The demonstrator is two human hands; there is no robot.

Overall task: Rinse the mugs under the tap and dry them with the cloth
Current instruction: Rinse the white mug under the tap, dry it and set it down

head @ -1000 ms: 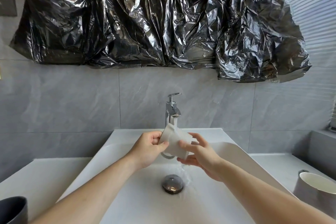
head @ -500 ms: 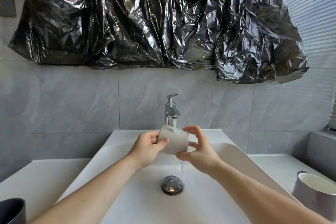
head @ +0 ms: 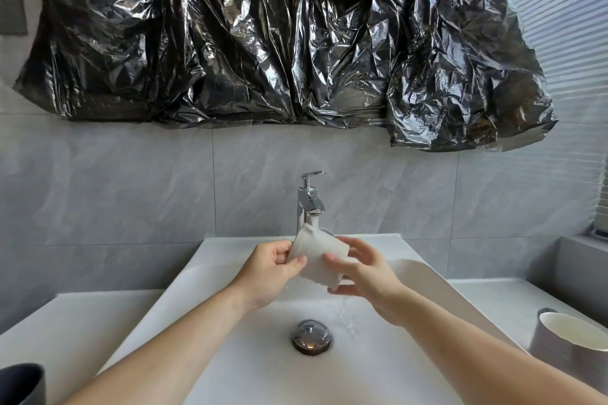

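Observation:
Over the white sink [head: 230, 355], just below the chrome tap [head: 309, 204], both hands hold a white cloth [head: 316, 256]. My left hand [head: 266, 273] pinches its left edge between thumb and fingers. My right hand [head: 365, 273] grips its right side, thumb on the front and fingers curled behind and beneath. A thin grey curved edge [head: 327, 232] peeks out above the cloth; what it belongs to is hidden. Water splashes in the basin beneath my right hand. A grey mug with a white inside [head: 569, 342] stands on the counter at the right. A dark mug [head: 19, 385] shows at the lower left corner.
A chrome drain plug [head: 310, 337] sits in the middle of the basin. White counter [head: 65, 322] runs along both sides of the sink. Crumpled black plastic sheeting [head: 279, 36] covers the grey tiled wall above the tap. A raised ledge [head: 579, 260] stands at the far right.
The cloth has been turned and shifted between the hands under the tap. My right hand moved from beneath it to its right side; the loop that hung below the cloth is no longer visible.

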